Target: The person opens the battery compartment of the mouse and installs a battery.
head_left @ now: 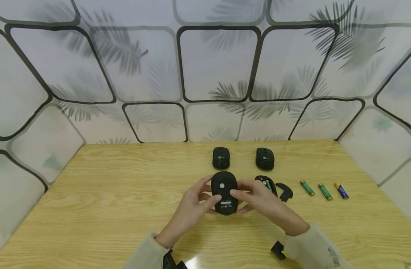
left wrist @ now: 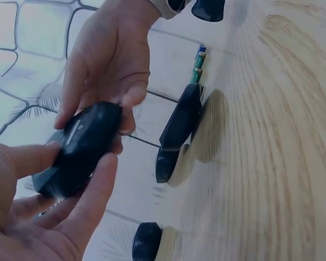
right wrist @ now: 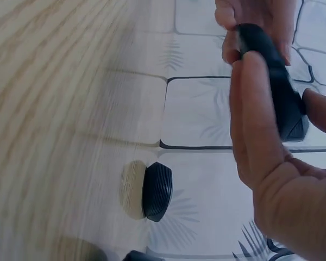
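Observation:
A black computer mouse (head_left: 224, 194) is held up over the table, its underside with a round white spot and a pale label facing the head camera. My left hand (head_left: 192, 207) grips its left side, thumb on the underside and fingers beneath. On the other side my right hand (head_left: 260, 198) pinches the mouse between thumb and fingers. The left wrist view shows the same mouse (left wrist: 89, 144) between both hands. Just beyond the right hand lies an opened mouse (head_left: 266, 182) with a green battery inside, partly hidden by that hand. Its loose black cover (head_left: 285, 191) lies beside it.
Two more black mice, one at left (head_left: 221, 157) and one at right (head_left: 264, 158), stand near the table's back edge. Right of the cover lie two green batteries (head_left: 307, 188) and a blue-yellow battery (head_left: 341, 191). A patterned curtain (head_left: 218, 63) borders the wooden table (head_left: 124, 186).

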A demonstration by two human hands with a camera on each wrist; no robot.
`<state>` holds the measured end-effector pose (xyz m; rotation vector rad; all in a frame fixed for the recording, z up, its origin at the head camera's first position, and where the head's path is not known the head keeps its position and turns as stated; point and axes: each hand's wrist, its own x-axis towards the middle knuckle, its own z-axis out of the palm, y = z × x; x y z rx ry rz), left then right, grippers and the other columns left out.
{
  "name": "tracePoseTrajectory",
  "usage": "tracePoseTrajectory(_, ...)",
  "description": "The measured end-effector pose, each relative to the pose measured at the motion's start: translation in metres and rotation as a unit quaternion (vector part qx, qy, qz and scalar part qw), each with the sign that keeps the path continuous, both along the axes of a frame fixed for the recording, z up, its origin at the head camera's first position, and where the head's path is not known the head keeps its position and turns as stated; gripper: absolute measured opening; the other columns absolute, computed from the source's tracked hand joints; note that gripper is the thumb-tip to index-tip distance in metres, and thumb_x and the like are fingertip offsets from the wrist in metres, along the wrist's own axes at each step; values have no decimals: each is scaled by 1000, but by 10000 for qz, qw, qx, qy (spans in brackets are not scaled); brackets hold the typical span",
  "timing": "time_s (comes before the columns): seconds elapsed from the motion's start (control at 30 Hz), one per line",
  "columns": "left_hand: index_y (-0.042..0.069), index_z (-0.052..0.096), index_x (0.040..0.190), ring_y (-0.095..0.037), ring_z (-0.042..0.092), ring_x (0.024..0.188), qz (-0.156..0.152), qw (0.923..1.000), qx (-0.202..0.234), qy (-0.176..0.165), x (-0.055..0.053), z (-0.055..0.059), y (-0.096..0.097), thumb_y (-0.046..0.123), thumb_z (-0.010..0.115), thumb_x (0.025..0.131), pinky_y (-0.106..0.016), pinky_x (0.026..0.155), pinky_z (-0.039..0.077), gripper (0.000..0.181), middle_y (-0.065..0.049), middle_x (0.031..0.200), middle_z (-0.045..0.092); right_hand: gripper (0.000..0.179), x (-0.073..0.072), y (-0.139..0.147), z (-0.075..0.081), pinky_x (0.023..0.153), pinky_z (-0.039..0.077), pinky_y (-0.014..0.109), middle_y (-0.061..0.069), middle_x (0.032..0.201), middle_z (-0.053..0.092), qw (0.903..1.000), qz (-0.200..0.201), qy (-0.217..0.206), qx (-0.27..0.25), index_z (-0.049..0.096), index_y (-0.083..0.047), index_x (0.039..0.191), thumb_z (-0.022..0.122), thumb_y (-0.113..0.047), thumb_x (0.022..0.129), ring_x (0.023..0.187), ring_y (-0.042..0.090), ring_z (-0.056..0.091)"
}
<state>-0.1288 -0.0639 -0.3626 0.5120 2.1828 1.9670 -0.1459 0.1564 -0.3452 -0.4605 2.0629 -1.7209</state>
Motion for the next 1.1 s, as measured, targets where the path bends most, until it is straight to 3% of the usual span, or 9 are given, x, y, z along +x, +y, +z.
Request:
tracePoseTrajectory(0.17,2,34,156,-24,69,92,-153,9997,19,-179,0,0,0,-1,73,90,-35,68,65,77,-22,122,60,57,1,0,-2,68,65,44,28,124,60,9988,123,-56,-464,31,11,150,58,-7,103,90,30,71)
tracePoseTrajectory(0.27,5,33,158,-23,68,93,-223,9987,214,-394,1,-1,1,-2,73,89,-37,68,65,80,-21,123,58,63,2,-1,-2,65,65,47,32,128,57,9978,220,72,-615,23,4,156,56,-5,103,83,31,72)
tracePoseTrajectory(0.47,4,37,156,-20,67,88,-233,9972,404,-582,4,-3,3,-5,72,87,-37,67,65,78,-18,117,58,60,6,-5,1,58,64,48,31,126,54,9986,184,112,-482,31,0,155,59,-5,102,78,35,72)
tracePoseTrajectory(0.73,2,40,154,-19,66,84,-209,9990,233,-309,5,-4,6,-5,73,86,-37,62,65,76,-18,114,60,59,11,-7,0,56,64,45,34,129,51,9988,-77,138,-468,32,-1,154,59,-3,102,79,39,71)
tracePoseTrajectory(1.1,2,41,154,-19,66,82,-151,9992,176,-323,8,-8,9,-6,74,84,-37,60,65,77,-16,111,61,56,11,-6,-6,54,64,45,34,131,49,9988,-87,95,-464,33,1,151,59,-6,102,81,40,71)
